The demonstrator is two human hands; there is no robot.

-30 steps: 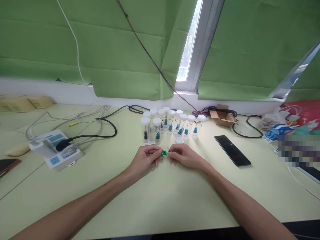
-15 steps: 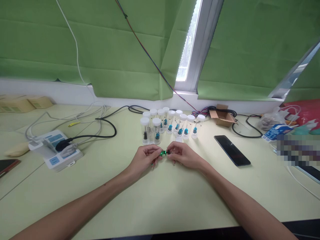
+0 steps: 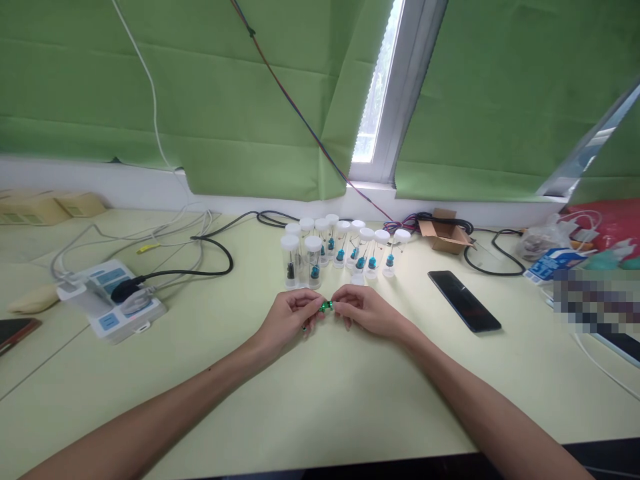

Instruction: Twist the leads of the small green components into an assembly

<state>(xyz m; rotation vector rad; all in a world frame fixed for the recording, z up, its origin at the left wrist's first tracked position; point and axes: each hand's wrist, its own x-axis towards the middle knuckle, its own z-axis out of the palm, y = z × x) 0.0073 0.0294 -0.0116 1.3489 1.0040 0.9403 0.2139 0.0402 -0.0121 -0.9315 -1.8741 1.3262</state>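
Observation:
A small shiny green part (image 3: pixel 327 306) with dark bands sits between my two hands, low over the table. My left hand (image 3: pixel 295 317) pinches its left end between thumb and fingers. The fingertips of my right hand (image 3: pixel 363 310) are closed on its right end and cover it. What exactly the part is I cannot make out. Just beyond my hands stand several clear tubes (image 3: pixel 313 263) with white caps. Most hold a blue piece with thin rods; one front tube (image 3: pixel 290 263) holds a black piece. A loose white cap (image 3: pixel 357 281) lies near my right hand.
A black phone (image 3: pixel 464 301) lies to the right, with an open cardboard box (image 3: pixel 445 237) behind it. At the left is a white power strip (image 3: pixel 113 300) with plugs and cables. Black cable (image 3: pixel 223 272) runs along the back. A blue and white packet (image 3: pixel 550 265) is at far right.
My right fingers have shifted slightly left and closed over the dark right end of the green part, which showed before. The left hand stays in place.

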